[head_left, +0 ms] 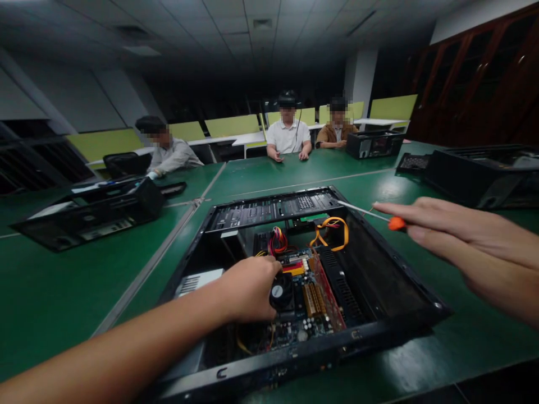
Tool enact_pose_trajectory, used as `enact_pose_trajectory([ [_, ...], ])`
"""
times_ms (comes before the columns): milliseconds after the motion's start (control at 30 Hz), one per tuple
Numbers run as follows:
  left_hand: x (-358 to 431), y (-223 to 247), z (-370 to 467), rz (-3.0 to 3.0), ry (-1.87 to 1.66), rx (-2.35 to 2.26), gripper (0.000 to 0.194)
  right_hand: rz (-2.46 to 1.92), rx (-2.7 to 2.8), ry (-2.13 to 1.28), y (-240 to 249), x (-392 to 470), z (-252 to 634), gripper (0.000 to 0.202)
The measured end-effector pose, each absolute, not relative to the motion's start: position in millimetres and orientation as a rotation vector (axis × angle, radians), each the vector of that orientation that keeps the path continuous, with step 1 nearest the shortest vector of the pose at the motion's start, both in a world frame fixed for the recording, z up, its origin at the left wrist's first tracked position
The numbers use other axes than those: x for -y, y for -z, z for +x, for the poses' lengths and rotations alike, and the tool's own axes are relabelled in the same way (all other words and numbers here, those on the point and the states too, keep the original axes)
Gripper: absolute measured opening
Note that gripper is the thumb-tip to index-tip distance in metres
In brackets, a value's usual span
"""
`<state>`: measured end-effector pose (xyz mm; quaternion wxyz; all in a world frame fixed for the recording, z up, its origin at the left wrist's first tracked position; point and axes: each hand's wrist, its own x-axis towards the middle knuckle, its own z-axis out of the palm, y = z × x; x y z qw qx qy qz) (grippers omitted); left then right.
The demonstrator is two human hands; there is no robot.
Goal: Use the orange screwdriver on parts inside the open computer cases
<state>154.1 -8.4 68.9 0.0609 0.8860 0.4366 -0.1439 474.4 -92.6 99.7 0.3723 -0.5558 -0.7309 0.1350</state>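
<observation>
An open black computer case (381, 264) lies on the table in front of me, its insides showing. My left hand (255, 286) reaches into it, with thumb and fingers curled round the sides of a black CPU fan (278, 293) on the motherboard (301, 331). Some of those fingertips are hidden. Above the case's right side, my right hand (458, 230) grips a screwdriver (396, 224) with an orange handle. Its shaft points left, toward the far edge of the case. Beside the fan are gold heatsink fins (312, 300) and a red card (327, 289).
Orange cables (346, 233) loop inside the case near a power supply (202, 280) on the left. Other computer cases stand left (105, 216), far right (374, 144) and right (484, 174) on the green table (54, 286). Three people sit across it.
</observation>
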Motion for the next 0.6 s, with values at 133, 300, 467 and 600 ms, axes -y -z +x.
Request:
enact_pose_trajectory([
  [133,0.1,-65.3,153.8,2.687,0.43,-1.344,0.055,-1.236,2.149,-0.169,-122.9,65.0,438.5,0.035],
  [300,-2.5,-58.8,154.2,2.691,0.42,-1.326,0.054,-1.159,1.975,-0.132,-127.1,39.7,409.3,0.029],
  [467,-3.4,-58.6,150.8,2.726,0.448,-1.288,0.05,-1.103,2.2,-0.164,-121.7,19.1,382.2,0.02],
  [600,-2.7,-57.1,148.5,2.746,0.465,-1.279,0.047,-1.142,2.547,-0.249,-108.5,6.9,360.8,0.026],
])
